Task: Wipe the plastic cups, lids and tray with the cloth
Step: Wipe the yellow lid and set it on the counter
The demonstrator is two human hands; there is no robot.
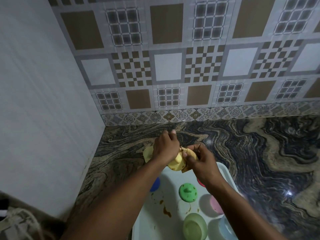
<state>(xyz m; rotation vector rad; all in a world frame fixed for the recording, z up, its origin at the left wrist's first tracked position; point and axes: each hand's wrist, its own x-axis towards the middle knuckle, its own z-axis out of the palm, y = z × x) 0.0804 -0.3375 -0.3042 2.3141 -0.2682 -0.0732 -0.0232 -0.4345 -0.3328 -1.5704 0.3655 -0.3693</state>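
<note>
My left hand (165, 146) grips a yellow plastic cup (175, 162) above the far end of the pale tray (152, 220). My right hand (199, 159) presses a yellow cloth with brown marks (185, 168) against the cup's side. A pale yellow round piece (147, 154) shows behind my left wrist; I cannot tell whether it is a lid. On the tray lie a green lid (187, 192), a blue lid (155, 184) and a red lid (200, 182), the latter mostly hidden by my right arm. A pink cup (215, 206), a green cup (194, 226) and a blue cup (226, 227) stand there too.
Brown stains (166, 212) mark the tray floor. The tray rests on a dark swirled stone counter (259, 153) in a corner, with a white wall (43, 101) on the left and a patterned tile wall (190, 66) behind. A woven bag (19, 222) sits at the lower left.
</note>
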